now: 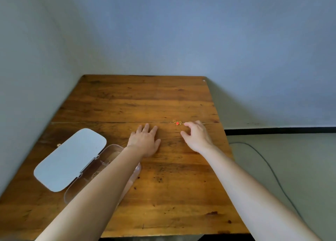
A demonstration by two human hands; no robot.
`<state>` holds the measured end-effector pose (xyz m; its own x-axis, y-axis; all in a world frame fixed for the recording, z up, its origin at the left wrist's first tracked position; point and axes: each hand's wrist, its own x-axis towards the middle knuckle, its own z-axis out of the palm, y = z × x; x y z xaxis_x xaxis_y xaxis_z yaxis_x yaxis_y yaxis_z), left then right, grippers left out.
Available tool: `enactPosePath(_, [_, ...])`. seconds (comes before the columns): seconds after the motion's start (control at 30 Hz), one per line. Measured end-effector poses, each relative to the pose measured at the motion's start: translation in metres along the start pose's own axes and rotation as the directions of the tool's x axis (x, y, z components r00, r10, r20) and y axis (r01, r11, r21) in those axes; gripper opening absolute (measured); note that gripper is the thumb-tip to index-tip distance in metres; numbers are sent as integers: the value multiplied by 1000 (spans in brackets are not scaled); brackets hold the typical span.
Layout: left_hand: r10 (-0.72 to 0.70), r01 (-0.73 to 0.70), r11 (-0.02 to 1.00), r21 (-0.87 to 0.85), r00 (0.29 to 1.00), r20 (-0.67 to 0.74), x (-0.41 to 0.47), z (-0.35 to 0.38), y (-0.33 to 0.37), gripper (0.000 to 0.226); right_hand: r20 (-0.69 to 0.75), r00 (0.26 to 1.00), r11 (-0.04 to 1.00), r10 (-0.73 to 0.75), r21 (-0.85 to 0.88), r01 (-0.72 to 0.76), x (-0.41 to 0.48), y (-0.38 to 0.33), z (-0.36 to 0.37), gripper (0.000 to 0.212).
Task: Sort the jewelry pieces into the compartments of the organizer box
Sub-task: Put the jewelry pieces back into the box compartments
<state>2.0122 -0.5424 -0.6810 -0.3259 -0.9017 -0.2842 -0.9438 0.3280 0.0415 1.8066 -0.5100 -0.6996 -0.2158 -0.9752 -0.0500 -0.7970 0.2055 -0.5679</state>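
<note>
Worktop [163, 195]: a brown wooden surface is seen, set into a corner between two pale walls, with a seam running across it from the left edge to the right edge.
Organizer box [116, 150]: a clear box is placed near the left edge, toward the near side; most of it is hidden under the left forearm, so its compartments cannot be made out.
Lid [71, 159]: a white rounded lid is swung open to the left of the box and laid flat near the left edge.
Jewelry piece [177, 122]: a small gold item with a red centre is lain on the seam, toward the right edge, well apart from the box.
Left hand [145, 142]: it is laid palm down on the wood, released, with nothing held.
Right hand [197, 137]: it is raised just beside the jewelry piece, its fingers [187, 124] parted and curled, nothing grasped; whether the piece is touched cannot be told.
Cable [269, 166]: a dark cord is seen on the floor beyond the right edge.
</note>
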Motion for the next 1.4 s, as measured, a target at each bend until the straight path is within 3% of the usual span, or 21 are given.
enactPosePath(0.1, [-29,31,998,56,999,-44,9,6,3,65,-35,999,998,-27,-52,25,23,-7,11,51])
enactPosePath(0.27, [-34,40,998,55,995,-99,14,13,0,67,-103,985,990,-138,-50,134,51,-15,20,21])
enactPosePath(0.4, [-20,27,998,55,994,-110,13,15,-1,68,-108,987,993,-119,-19,118,71,-17,16,17])
enactPosePath(0.63, [5,0,999,49,994,-109,10,11,-3,66,-361,925,970,-120,156,186,99,-31,-14,15])
enactPosePath(0.87, [-5,11,998,56,995,-97,10,10,-2,67,-228,971,997,70,-19,-77,77,8,-7,24])
enactPosePath(1.0, [-17,21,999,45,996,-86,11,10,-1,68,-145,989,994,41,-90,-54,60,15,-11,34])
enactPosePath(1.17, [-19,19,1000,6,1000,-22,8,1,-2,66,-59,994,995,95,-10,-96,30,5,-18,49])
enactPosePath(1.27, [4,-2,994,-112,1000,18,0,-14,-14,63,-25,994,994,104,29,-103,7,-2,-16,50])
enactPosePath(1.4, [-57,11,982,-187,968,-244,-36,-22,-51,60,5,998,993,63,102,-64,-27,-21,-6,50])
